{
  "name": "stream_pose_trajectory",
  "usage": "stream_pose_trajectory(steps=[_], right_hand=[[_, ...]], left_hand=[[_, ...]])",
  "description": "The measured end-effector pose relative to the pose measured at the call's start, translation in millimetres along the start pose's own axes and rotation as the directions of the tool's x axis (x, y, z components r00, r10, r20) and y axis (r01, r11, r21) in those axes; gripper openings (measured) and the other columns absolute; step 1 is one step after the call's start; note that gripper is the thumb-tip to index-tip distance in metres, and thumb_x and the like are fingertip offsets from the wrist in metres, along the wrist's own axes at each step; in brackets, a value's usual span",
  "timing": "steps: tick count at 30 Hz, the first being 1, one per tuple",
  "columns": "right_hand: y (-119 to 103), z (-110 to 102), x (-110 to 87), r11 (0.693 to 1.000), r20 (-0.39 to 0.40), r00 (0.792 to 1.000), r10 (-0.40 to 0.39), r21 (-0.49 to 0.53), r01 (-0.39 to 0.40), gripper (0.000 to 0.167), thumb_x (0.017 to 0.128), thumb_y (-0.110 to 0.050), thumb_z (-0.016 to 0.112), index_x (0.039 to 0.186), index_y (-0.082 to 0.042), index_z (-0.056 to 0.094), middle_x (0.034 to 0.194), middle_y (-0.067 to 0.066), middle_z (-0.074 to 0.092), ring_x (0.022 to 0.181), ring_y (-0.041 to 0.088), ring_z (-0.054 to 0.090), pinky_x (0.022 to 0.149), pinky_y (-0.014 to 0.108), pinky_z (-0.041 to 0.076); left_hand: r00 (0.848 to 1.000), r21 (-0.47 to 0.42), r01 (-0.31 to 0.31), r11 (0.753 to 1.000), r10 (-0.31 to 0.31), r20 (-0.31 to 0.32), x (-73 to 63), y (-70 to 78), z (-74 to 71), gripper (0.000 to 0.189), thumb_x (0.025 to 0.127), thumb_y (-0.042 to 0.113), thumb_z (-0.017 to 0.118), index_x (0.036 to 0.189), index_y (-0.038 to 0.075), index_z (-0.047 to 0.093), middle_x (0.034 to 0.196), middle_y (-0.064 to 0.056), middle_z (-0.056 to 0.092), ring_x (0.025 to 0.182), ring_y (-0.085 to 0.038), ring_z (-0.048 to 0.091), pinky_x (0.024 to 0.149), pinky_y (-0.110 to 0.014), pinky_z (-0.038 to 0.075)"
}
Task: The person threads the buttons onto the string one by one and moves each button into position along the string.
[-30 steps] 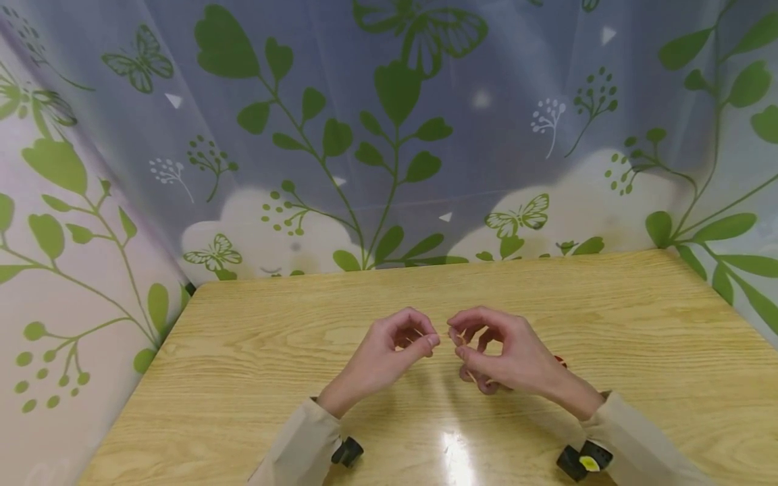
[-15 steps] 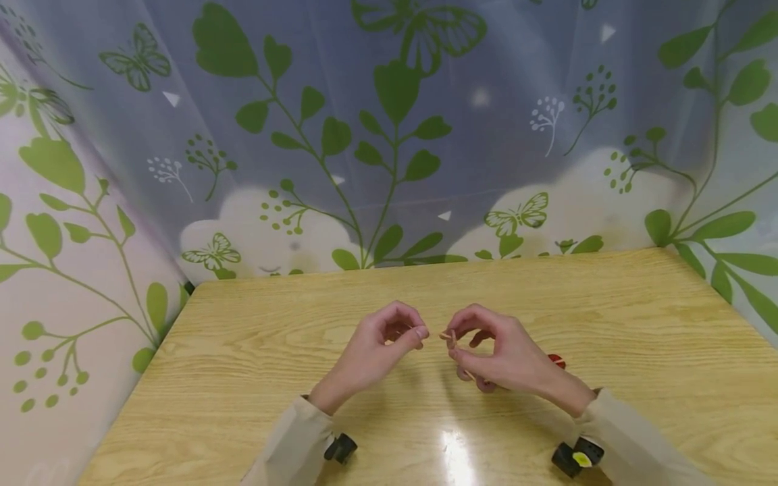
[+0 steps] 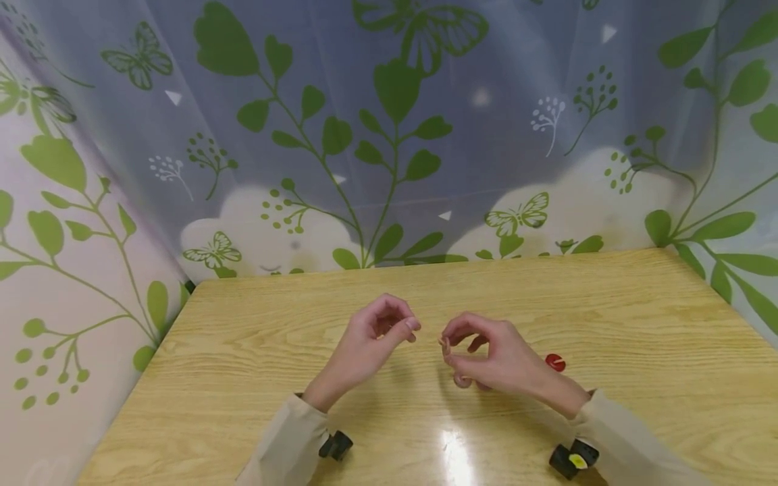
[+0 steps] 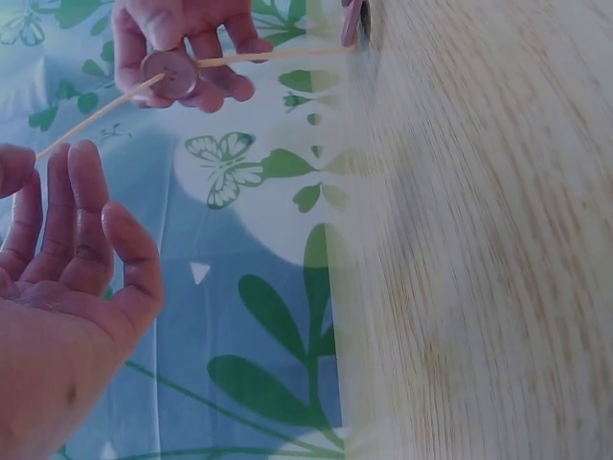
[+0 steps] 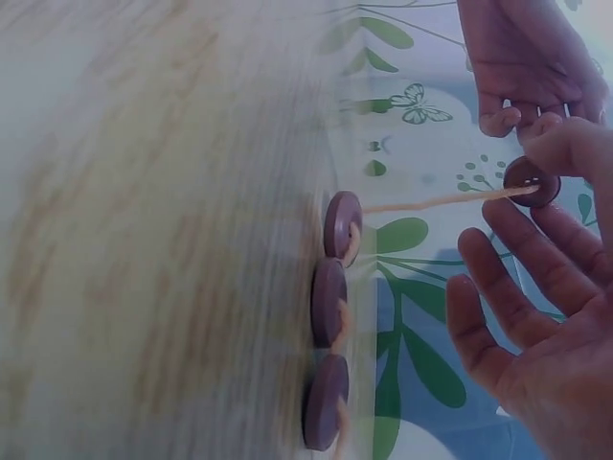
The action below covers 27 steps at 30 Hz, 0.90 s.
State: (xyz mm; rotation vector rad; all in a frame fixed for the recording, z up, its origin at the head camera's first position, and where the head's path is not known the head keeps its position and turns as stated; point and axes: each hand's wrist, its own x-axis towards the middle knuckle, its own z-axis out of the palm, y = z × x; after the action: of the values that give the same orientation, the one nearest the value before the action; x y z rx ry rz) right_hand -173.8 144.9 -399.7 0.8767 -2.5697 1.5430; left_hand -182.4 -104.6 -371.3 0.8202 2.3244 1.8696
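Note:
My left hand (image 3: 371, 337) pinches the end of a thin orange cord (image 4: 105, 112) between thumb and finger, other fingers spread loosely. Across from it, my right hand (image 3: 492, 351) holds a brown round button (image 5: 522, 175) between thumb and fingers. The cord passes through this button and is stretched toward the left hand. From the button's other side the cord runs to a row of brown buttons (image 5: 326, 297) threaded on it, standing on edge at the table. Beside the right wrist in the head view lies a red round piece (image 3: 552, 361) with a pale strip across it.
The wood-grain table (image 3: 255, 351) spreads under both hands. Behind it hangs a curtain (image 3: 462, 148) printed with leaves and butterflies, covering the left side too. A black wrist camera (image 3: 335, 445) sits on the left sleeve, another camera (image 3: 562, 460) on the right.
My left hand has drawn away to the left and slightly up, widening the gap between the hands. My right hand has shifted a little left, uncovering more of the red piece.

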Motion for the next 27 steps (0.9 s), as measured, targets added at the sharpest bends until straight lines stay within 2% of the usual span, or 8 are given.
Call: stream_pose_trajectory(steps=[4, 10, 16, 22, 27], right_hand=[[1, 1, -0.3, 0.999, 0.022, 0.999, 0.023, -0.031, -0.022, 0.026, 0.086, -0.01, 0.075, 0.109, -0.019, 0.07, 0.102, -0.006, 0.074, 0.097, 0.021, 0.072, 0.077, 0.028, 0.057], [3, 2, 0.0, 0.996, 0.049, 0.998, 0.024, -0.084, -0.019, 0.023, 0.087, -0.014, 0.076, 0.108, -0.019, 0.07, 0.098, -0.01, 0.075, 0.094, 0.01, 0.071, 0.074, 0.026, 0.055], [5, 2, -1.7, 0.994, 0.097, 0.995, 0.031, -0.109, -0.02, 0.022, 0.088, -0.015, 0.074, 0.109, -0.017, 0.07, 0.097, -0.01, 0.074, 0.092, 0.005, 0.069, 0.072, 0.025, 0.054], [7, 4, -1.0, 0.993, 0.139, 0.99, 0.037, -0.112, -0.021, 0.02, 0.089, -0.013, 0.075, 0.108, -0.016, 0.07, 0.095, -0.009, 0.073, 0.088, 0.002, 0.067, 0.069, 0.024, 0.054], [8, 5, 0.1, 0.99, 0.155, 0.988, 0.002, -0.137, 0.02, 0.017, 0.089, -0.013, 0.075, 0.106, -0.016, 0.071, 0.092, -0.008, 0.074, 0.084, 0.001, 0.066, 0.065, 0.025, 0.055]], left_hand=[[1.0, -0.012, 0.004, 1.0, -0.004, -0.008, -1.3, 0.0, -2.3, 0.006, 0.103, 0.009, 0.06, 0.107, 0.005, 0.061, 0.105, -0.015, 0.069, 0.088, -0.014, 0.068, 0.079, -0.027, 0.058], [1.0, -0.023, 0.002, 1.0, -0.002, -0.016, -3.6, 0.0, -6.1, 0.007, 0.103, 0.01, 0.06, 0.108, 0.004, 0.061, 0.105, -0.016, 0.068, 0.089, -0.014, 0.069, 0.082, -0.029, 0.06], [1.0, -0.045, -0.004, 0.999, 0.003, -0.018, -5.0, -2.1, -8.2, 0.008, 0.103, 0.009, 0.06, 0.107, 0.002, 0.06, 0.103, -0.018, 0.068, 0.088, -0.013, 0.069, 0.084, -0.036, 0.061], [0.999, -0.058, -0.021, 0.998, 0.02, -0.026, -6.2, -5.3, -9.6, 0.009, 0.103, 0.007, 0.059, 0.106, -0.001, 0.059, 0.103, -0.022, 0.067, 0.086, -0.012, 0.068, 0.083, -0.033, 0.061], [0.999, -0.049, -0.025, 0.998, 0.023, -0.035, -6.5, -6.9, -10.9, 0.009, 0.103, 0.007, 0.059, 0.106, -0.002, 0.058, 0.102, -0.022, 0.067, 0.085, -0.012, 0.068, 0.081, -0.031, 0.061]])
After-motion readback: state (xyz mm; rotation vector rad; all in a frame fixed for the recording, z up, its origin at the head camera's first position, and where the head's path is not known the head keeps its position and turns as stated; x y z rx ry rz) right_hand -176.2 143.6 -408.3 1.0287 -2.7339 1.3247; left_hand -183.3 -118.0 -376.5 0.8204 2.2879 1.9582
